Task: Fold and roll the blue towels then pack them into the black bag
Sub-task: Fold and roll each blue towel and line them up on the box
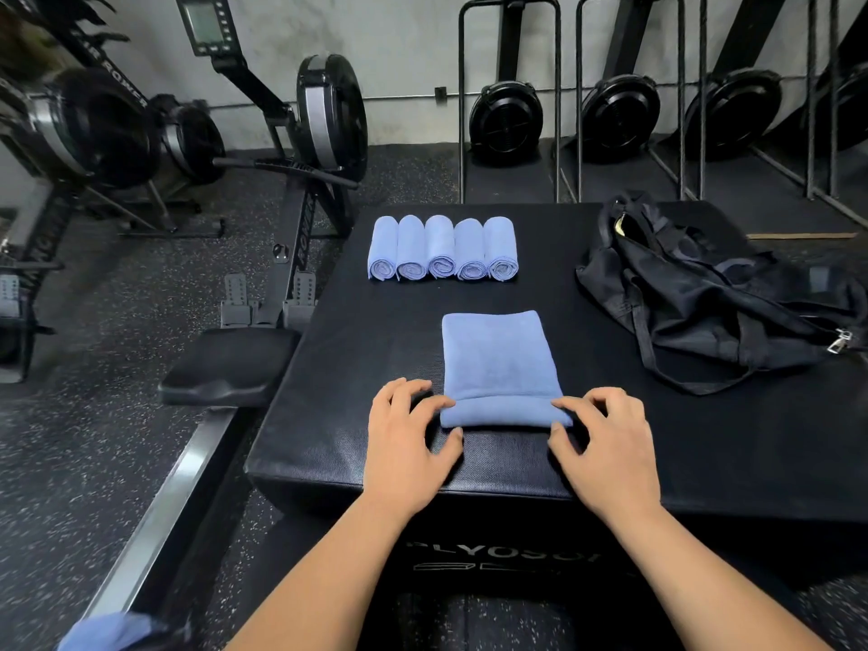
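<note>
Blue terry folded into a narrow strip lies on the middle of the black padded box (329, 439) — this folded towel (500, 359) has its near edge turned over into a first low roll. The left hand (406, 434) pinches the roll's left end, fingertips on top and thumb against the near side. The right hand (606, 444) grips the right end the same way.

Five rolled towels (442, 249) sit in a row at the far part of the box, touching one another, spiral ends facing the camera. The black bag (718, 298) lies slumped at the box's right — well apart from the strip, its straps trailing. A rowing machine (329, 115) stands on the speckled floor (70, 439) at left, its seat just beside the box. A blurred blue cloth (108, 631) shows at the bottom left corner.
</note>
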### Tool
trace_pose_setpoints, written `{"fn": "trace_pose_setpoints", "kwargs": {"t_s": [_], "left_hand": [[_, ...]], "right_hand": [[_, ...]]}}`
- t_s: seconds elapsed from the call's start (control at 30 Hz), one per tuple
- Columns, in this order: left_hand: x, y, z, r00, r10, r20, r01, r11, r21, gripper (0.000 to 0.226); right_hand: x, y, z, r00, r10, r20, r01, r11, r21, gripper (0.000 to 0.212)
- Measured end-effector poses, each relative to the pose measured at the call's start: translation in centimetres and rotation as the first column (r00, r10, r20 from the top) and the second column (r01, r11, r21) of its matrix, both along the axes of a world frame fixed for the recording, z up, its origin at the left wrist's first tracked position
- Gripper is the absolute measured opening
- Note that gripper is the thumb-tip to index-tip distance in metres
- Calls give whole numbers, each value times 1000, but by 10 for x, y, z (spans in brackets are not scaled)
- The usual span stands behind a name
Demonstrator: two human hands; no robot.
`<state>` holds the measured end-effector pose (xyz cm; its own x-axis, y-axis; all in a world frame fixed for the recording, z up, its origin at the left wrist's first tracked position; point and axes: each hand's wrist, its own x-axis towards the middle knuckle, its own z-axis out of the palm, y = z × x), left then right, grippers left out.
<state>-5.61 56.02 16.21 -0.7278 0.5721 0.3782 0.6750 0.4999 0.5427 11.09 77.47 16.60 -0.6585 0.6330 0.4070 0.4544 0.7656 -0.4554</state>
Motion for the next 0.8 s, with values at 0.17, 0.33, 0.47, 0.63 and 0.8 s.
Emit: {"fn": "trace_pose_setpoints", "kwargs": {"t_s": [0.17,0.33,0.47,0.63,0.8], "left_hand": [[-3,0,-4,1000,17,12,-17,1000,-18,31],[-6,1,-4,995,26,92,-27,1000,13,24],[-8,1,-6,993,12,114,-17,999,38,29],[-5,2,-1,988,48,144,-56,997,49,22],[-3,5,4,983,113,145,-127,987,95,18]], "right_hand": [[0,4,1,998,-4,63,6,1000,-30,38],[-1,9,-1,995,-4,104,15,994,-112,25],[-1,12,0,995,5,103,13,985,-175,11],[-1,13,0,997,4,83,16,973,-231,9],[-3,14,2,997,-7,82,26,971,-239,11]]}}
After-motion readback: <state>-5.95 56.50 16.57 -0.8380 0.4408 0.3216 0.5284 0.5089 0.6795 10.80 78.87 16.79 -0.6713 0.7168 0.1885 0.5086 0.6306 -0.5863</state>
